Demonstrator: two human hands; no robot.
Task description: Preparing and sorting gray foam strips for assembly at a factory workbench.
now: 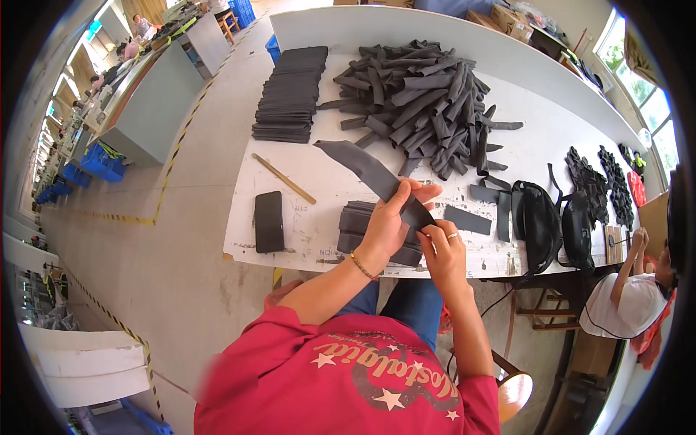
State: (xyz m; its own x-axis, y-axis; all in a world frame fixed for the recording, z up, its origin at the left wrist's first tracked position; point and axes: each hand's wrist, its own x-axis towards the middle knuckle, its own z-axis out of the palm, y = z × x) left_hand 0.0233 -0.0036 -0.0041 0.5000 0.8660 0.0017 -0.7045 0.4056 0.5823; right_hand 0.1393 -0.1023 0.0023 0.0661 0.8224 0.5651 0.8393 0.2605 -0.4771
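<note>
A dark grey fabric strip (366, 168) is stretched between my two hands above the front of the table. My left hand (391, 217) grips it around the middle, the thumb lying on top. At its lower right end, my right hand (444, 250) pinches the strip between thumb and fingers. The strip's far end rises free toward the upper left. Beneath my left hand lies a stack of flat dark fabric pieces (355, 226), partly covered by my hands and forearm. Beyond my hands spreads a large loose heap of similar strips (428, 94).
Neatly layered strips (290, 94) lie at the table's far left. A wooden stick (284, 178) and a black phone (269, 222) rest nearer. Single flat pieces (467, 220) and black bags (542, 225) lie to the right. Another person (623, 301) sits at the right.
</note>
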